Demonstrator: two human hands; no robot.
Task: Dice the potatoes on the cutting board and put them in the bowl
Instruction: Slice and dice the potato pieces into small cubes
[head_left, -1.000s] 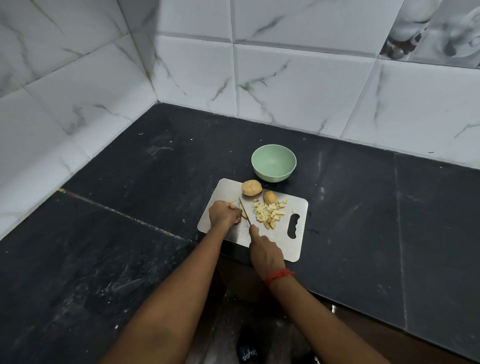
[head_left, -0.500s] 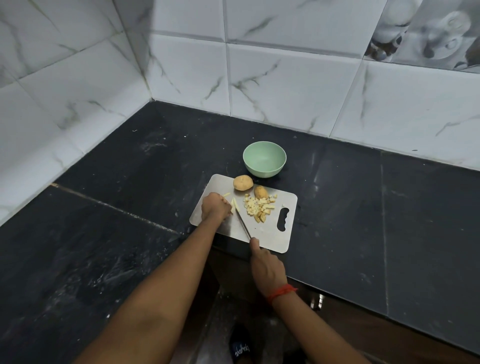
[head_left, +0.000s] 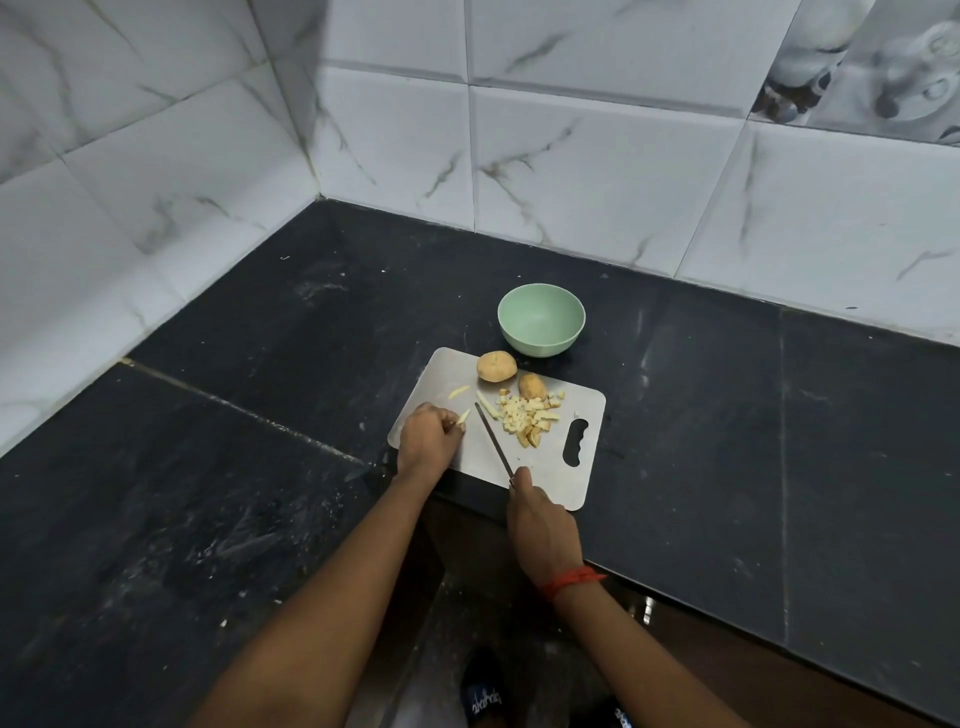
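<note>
A grey cutting board (head_left: 452, 371) lies at the counter's front edge. On it sit a whole potato (head_left: 496, 366), a potato piece (head_left: 532, 386) and a pile of diced potato (head_left: 530, 418). One loose strip (head_left: 458, 392) lies near the board's left side. My left hand (head_left: 428, 436) pinches a potato strip (head_left: 464, 416) at the board's left edge. My right hand (head_left: 540, 530) grips a knife (head_left: 493, 441), its blade lying between the strip and the diced pile. A pale green bowl (head_left: 541, 319) stands just behind the board and holds nothing.
The black stone counter (head_left: 260, 415) runs into a corner of white marble-pattern wall tiles (head_left: 571, 156). Its front edge passes right under the board. Below the edge I see the floor and a dark shoe (head_left: 483, 696).
The knife has drawn back from my left hand toward the board's middle, blade tip off the strips. My left hand stays at the left edge, still pinching a strip. The camera shifted slightly.
</note>
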